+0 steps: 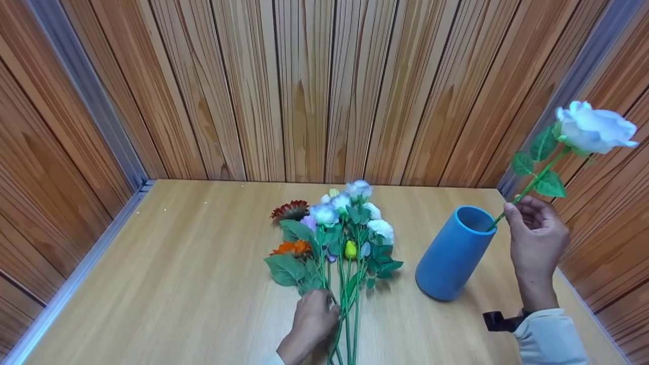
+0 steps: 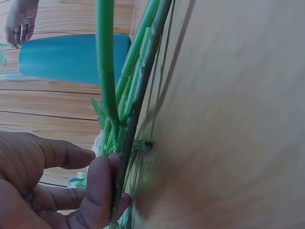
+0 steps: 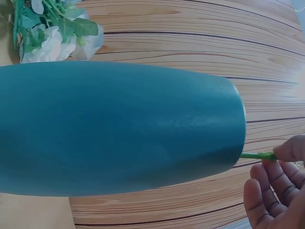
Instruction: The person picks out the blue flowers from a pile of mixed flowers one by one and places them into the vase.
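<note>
My right hand [image 1: 538, 238] pinches the green stem of a white rose [image 1: 596, 128] between thumb and fingers. The rose's lower stem goes into the mouth of a blue vase [image 1: 451, 258], against its right rim; its bloom leans up and to the right. In the right wrist view, a short piece of stem [image 3: 257, 155] shows between the vase's rim and the fingertips. My left hand [image 1: 313, 315] is low among the stems of the artificial flowers, its fingers curled round a dark green stem [image 2: 138, 102] close over the table.
Left of the vase lies a bunch of artificial flowers on the wooden table [image 1: 192, 284], with white blooms [image 1: 380, 230], an orange flower [image 1: 293, 247], a dark red flower [image 1: 290, 210] and a yellow bud [image 1: 350, 249]. Wood-panelled walls [image 1: 304, 91] enclose the back and sides.
</note>
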A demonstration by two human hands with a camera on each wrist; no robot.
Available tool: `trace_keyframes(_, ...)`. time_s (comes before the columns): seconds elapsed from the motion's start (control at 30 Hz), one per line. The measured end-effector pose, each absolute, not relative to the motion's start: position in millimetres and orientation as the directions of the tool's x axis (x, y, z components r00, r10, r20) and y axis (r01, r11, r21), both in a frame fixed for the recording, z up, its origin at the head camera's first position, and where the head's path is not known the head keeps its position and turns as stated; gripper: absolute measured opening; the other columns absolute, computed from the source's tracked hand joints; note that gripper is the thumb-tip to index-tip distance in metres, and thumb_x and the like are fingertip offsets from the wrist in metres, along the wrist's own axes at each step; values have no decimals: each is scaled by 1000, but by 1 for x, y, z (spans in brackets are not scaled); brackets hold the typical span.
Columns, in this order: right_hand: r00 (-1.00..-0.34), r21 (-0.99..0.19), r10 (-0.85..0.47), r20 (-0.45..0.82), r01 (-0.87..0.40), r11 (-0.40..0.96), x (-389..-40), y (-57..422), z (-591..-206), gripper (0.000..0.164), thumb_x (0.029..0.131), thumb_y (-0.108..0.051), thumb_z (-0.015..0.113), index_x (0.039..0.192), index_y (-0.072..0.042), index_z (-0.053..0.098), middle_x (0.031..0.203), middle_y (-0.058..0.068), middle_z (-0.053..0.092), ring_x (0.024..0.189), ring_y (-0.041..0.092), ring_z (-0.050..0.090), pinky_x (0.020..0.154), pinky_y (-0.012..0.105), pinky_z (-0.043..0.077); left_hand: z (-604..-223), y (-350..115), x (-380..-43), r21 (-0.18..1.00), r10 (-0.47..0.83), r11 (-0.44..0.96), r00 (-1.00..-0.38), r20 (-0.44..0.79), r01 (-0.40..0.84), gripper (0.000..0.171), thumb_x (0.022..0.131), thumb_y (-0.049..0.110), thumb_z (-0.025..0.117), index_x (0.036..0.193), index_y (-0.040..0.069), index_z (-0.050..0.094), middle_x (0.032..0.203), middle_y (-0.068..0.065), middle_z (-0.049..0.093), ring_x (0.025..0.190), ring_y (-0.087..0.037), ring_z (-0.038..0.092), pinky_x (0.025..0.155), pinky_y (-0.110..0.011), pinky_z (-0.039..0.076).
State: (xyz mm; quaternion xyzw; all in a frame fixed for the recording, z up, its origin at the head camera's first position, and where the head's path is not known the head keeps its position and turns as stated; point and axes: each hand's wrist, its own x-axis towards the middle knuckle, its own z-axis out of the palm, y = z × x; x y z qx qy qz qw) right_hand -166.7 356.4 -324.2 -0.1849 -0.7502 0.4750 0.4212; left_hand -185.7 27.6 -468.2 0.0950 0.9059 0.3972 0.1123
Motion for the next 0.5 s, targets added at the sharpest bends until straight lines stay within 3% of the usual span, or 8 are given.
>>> trace_keyframes(0.17,-592,-877,689,418,-66,476,-167,355,-329,39,79,-36,65,111,-14,60,100,-1,61,89,9,57,77,15,45,-467,28,-185,742,269,667,-950,-158,65,7,78,11,62,72,10,62,59,-1,47,51,-16,43,45,-28,33)
trace_keyframes(0.5,-607,-862,665,435,-68,502,-170,357,-338,33,81,-29,65,108,-11,61,95,-1,61,83,5,57,73,14,44,-469,28,-185,740,261,666,-959,-108,98,7,77,10,63,70,10,62,57,0,44,51,-15,40,44,-28,32)
